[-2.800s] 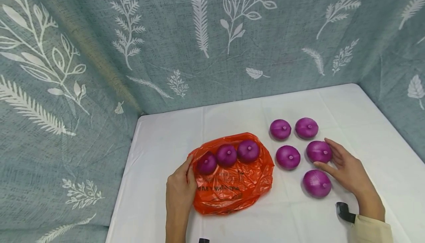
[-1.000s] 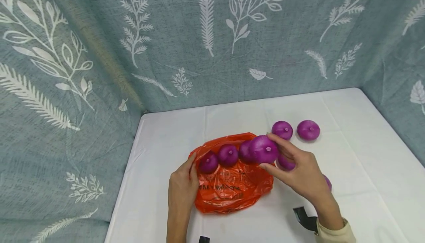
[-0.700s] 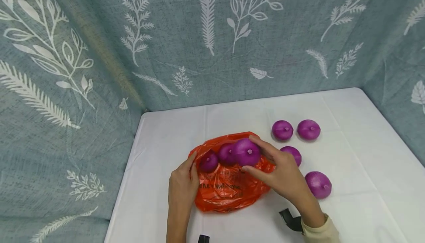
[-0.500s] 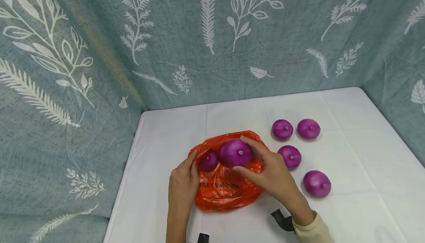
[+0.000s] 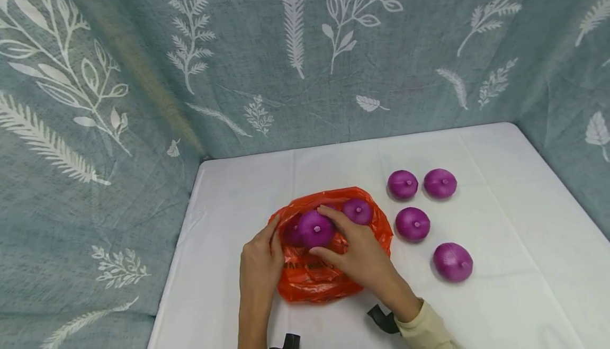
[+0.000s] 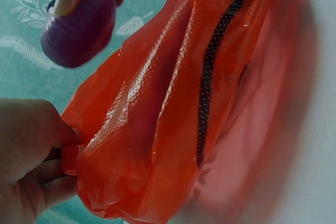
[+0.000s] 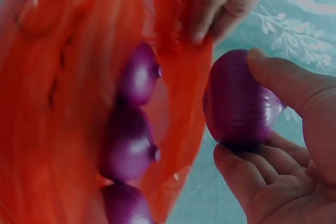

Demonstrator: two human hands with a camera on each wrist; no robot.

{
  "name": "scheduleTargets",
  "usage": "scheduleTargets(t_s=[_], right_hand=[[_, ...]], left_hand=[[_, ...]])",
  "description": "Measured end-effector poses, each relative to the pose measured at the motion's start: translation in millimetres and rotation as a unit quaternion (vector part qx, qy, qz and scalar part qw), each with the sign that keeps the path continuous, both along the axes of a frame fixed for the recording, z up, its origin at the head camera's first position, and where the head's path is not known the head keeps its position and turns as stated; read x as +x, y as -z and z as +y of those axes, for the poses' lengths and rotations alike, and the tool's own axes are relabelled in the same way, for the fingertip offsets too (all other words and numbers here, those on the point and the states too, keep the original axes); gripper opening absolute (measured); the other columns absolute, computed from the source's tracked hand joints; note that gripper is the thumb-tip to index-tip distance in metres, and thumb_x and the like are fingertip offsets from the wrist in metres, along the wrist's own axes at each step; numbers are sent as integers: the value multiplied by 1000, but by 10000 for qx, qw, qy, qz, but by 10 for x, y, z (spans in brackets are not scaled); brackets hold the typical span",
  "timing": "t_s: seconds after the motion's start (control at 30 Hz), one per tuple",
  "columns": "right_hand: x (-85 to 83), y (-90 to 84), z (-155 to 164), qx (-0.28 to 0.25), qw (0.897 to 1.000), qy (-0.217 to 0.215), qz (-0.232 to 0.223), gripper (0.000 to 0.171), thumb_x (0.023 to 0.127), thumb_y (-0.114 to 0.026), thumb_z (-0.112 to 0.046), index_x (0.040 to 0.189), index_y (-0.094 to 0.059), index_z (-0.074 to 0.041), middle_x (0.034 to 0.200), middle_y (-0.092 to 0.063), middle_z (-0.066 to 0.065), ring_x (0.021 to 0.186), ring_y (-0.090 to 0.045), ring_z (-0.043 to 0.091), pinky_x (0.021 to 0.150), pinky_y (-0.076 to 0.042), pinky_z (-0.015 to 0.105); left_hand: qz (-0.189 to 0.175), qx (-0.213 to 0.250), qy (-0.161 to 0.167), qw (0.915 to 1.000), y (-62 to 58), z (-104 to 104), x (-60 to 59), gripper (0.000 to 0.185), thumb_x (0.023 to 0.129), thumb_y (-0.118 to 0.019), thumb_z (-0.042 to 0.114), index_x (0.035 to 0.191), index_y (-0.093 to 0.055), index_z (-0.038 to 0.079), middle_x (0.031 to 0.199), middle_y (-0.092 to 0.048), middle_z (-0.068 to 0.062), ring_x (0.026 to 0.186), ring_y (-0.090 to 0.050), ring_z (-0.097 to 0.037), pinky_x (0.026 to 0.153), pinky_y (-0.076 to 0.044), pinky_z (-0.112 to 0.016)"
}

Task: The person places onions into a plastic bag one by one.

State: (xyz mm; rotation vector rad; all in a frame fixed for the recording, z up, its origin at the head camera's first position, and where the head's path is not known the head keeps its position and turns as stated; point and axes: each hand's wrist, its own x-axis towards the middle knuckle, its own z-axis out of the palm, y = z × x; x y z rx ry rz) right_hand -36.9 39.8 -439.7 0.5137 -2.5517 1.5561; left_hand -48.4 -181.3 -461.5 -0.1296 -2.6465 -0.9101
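Observation:
A purple onion (image 5: 316,229) is pinched between the thumb and fingers of my right hand (image 5: 359,253), held over the mouth of a red plastic bag (image 5: 314,285). The right wrist view shows this onion (image 7: 239,100) just outside the bag's rim, thumb on one side and fingers on the other. My left hand (image 5: 259,264) grips the bag's left rim; in the left wrist view its fingers pinch the film (image 6: 71,158). Inside the bag lie three more onions in a row, among them one at the right (image 5: 357,211); the held onion and right hand partly cover the others.
Several loose onions rest on the white table (image 5: 238,190) to the right of the bag, the nearest onion (image 5: 453,262) close to my right forearm. A patterned teal curtain (image 5: 305,100) stands along the back and both sides.
My right hand has picked up an onion from the right-hand group and carried it leftward over the bag, passing above the row inside. My left hand has kept its grip on the rim.

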Motion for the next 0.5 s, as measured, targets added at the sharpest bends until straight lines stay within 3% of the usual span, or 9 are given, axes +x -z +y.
scheduleTargets(t_s=[0.13, 0.3, 0.43, 0.5], right_hand=[[-3, 59, -121, 227, 9997, -90, -75, 78, 86, -91, -32, 153, -54, -16, 121, -76, 1, 98, -73, 17, 88, -63, 41], [19, 151, -267, 606, 9975, -185, -316, 76, 88, -89, -36, 153, -54, -15, 80, -69, -4, 65, -59, 12, 63, -54, 23], [28, 223, -349, 656, 9966, -314, -375, 76, 89, -88, -34, 152, -54, -12, 75, -64, -5, 60, -50, 5, 57, -46, 19], [35, 249, -382, 715, 9961, -350, -371, 75, 89, -88, -34, 152, -54, -11, 78, -67, -4, 61, -52, 5, 57, -48, 20]], left_hand=[[49, 35, 0, 10000, -7, -11, -14, 37, 103, -67, 5, 140, -69, 4, 124, -75, -20, 87, -77, -29, 78, -66, -42], [23, 10, 42, 10000, -10, -5, -15, 36, 103, -66, 6, 140, -69, 3, 118, -77, -21, 68, -65, -21, 63, -61, -32], [81, -7, 84, 9999, -2, -7, -16, 35, 103, -65, 5, 138, -70, 3, 118, -77, -22, 74, -70, -24, 64, -62, -35], [105, -32, 85, 9999, 6, -12, -16, 34, 103, -65, 5, 137, -70, 3, 119, -76, -21, 79, -74, -26, 66, -62, -36]])
